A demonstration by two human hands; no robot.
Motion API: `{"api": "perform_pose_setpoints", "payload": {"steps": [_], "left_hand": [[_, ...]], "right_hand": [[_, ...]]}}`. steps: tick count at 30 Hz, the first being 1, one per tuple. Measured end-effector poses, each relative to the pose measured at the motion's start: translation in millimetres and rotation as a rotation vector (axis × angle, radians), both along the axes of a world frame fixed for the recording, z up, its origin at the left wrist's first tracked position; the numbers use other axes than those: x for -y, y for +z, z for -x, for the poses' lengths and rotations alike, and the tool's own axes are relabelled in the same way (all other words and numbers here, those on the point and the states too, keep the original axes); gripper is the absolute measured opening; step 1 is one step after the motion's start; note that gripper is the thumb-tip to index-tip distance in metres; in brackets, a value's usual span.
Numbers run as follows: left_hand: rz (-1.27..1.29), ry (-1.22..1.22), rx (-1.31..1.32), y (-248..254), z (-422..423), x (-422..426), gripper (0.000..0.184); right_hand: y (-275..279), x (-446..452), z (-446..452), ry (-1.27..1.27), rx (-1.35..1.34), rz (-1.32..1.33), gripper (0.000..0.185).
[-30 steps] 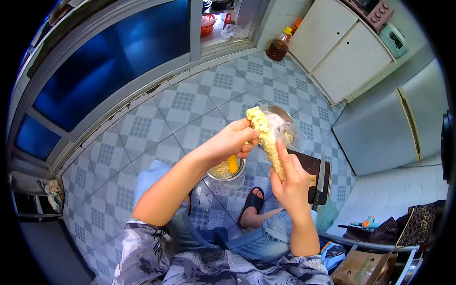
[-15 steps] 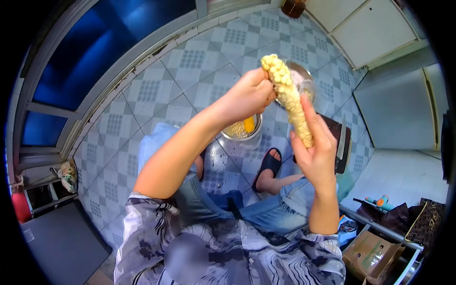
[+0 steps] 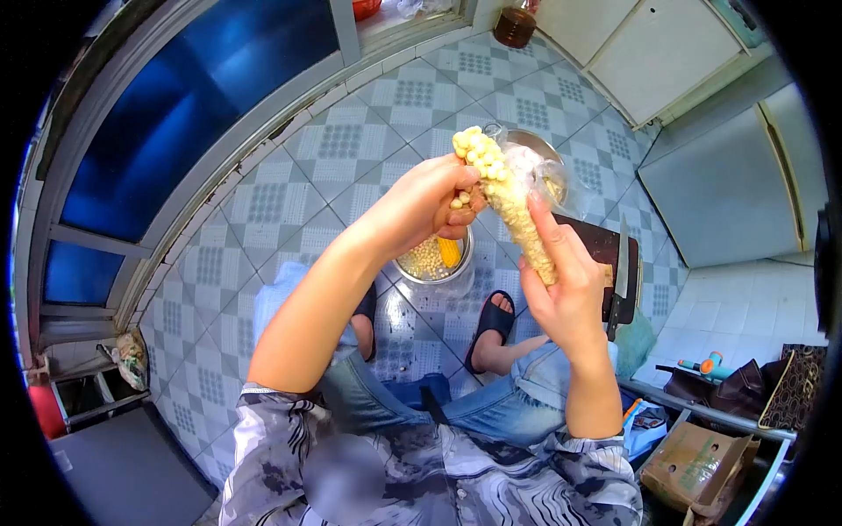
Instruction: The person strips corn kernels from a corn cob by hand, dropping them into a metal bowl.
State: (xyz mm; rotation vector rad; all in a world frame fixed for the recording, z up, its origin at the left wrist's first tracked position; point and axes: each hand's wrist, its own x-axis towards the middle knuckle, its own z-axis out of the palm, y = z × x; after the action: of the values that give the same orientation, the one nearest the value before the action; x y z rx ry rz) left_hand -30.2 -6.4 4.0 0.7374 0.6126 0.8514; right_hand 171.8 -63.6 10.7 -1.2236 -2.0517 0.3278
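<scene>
My right hand (image 3: 570, 285) grips the lower end of a corn cob (image 3: 516, 223), which is held up at a slant. Most of the cob is stripped; pale kernels (image 3: 482, 151) still cover its top end. Curled at the cob's upper left side, my left hand (image 3: 434, 197) has its thumb against the kernels and some loose corn kernels (image 3: 460, 201) in its fingers. Below that hand a metal bowl (image 3: 468, 259) on the floor contains loose kernels and a deeper yellow corn piece (image 3: 449, 252).
Behind the cob stands another metal bowl (image 3: 537, 138) with a clear plastic bag. To the right, a knife (image 3: 622, 272) lies on a dark cutting board (image 3: 583, 235). My sandalled feet (image 3: 493, 326) flank the floor before me. A cardboard box (image 3: 693, 465) sits lower right.
Both hands and the cob have shifted slightly left in view. My left hand has turned, and loose kernels now show in its fingers. The view has tilted a little.
</scene>
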Motion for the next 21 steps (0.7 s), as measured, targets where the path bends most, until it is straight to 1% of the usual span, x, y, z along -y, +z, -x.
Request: {"api": "perform_pose_setpoints", "payload": {"steps": [4, 6, 10, 12, 16, 18, 21], "left_hand": [[-0.089, -0.023, -0.083, -0.8, -0.7, 2.2, 0.018], [-0.190, 0.026, -0.122, -1.2, -3.1, 4.8, 0.018], [-0.199, 0.013, -0.145, 2.9, -2.9, 5.4, 0.014], [-0.202, 0.025, -0.215, 5.1, -5.7, 5.7, 0.012], [-0.143, 0.087, -0.188, 1.4, -6.8, 3.5, 0.014], [-0.050, -0.017, -0.016, 2.1, 0.1, 0.2, 0.014], [-0.036, 0.007, -0.012, 3.4, -0.2, 0.9, 0.016]], "right_hand": [[4.8, 2.3, -0.5, 0.004, 0.072, -0.003, 0.071], [6.2, 2.4, -0.2, -0.002, 0.166, -0.038, 0.072], [2.4, 2.1, -0.2, 0.000, 0.182, -0.080, 0.073], [3.5, 2.6, 0.4, -0.006, 0.101, -0.006, 0.074], [3.2, 0.7, -0.3, 0.020, 0.033, -0.002, 0.074], [6.0, 1.7, -0.4, 0.005, 0.072, -0.021, 0.074], [6.6, 1.6, -1.8, -0.007, 0.126, -0.069, 0.075]]}}
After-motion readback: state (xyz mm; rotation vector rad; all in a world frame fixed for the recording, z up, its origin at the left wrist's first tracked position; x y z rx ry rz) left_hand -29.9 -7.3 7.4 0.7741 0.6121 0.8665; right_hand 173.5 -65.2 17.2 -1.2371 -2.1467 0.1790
